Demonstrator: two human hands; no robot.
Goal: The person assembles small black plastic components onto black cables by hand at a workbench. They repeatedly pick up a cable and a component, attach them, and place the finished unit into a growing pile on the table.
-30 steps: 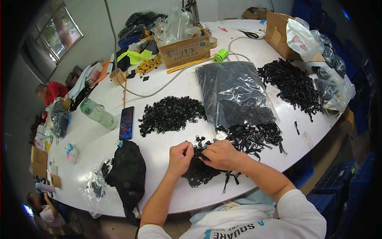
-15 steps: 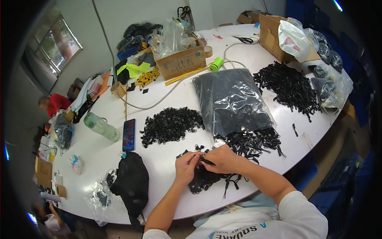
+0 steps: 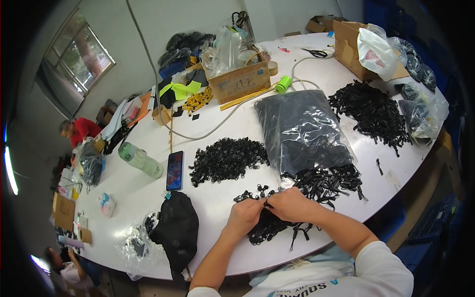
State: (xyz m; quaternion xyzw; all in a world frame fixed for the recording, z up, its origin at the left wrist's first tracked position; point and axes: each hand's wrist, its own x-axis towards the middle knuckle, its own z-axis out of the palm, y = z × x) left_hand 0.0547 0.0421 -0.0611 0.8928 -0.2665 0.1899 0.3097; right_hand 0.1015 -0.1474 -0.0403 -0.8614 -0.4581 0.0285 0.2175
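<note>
My left hand (image 3: 245,217) and my right hand (image 3: 291,204) meet fingertip to fingertip at the near side of the table. Both are closed in a pinch on a small black piece (image 3: 268,203), mostly hidden by my fingers. Below them spreads a pile of small black parts (image 3: 261,231), partly covered by my hands. Several black cord pulls with thin loops (image 3: 300,229) lie under my right wrist. Just beyond my right hand is a heap of longer black cord pulls (image 3: 330,183), against a clear plastic bag (image 3: 307,131) of dark contents.
Farther off are a pile of small black clips (image 3: 227,158) and a large heap of black pulls (image 3: 368,111). A phone (image 3: 174,171), a green bottle (image 3: 141,160) and a black cloth bag (image 3: 177,230) stand or lie leftward. Cardboard boxes (image 3: 240,85) and a grey cable (image 3: 210,134) are behind.
The whole view has shifted, with the table contents now farther right in the picture. My hands stay together; the dark piece that showed at my right fingers is now mostly covered.
</note>
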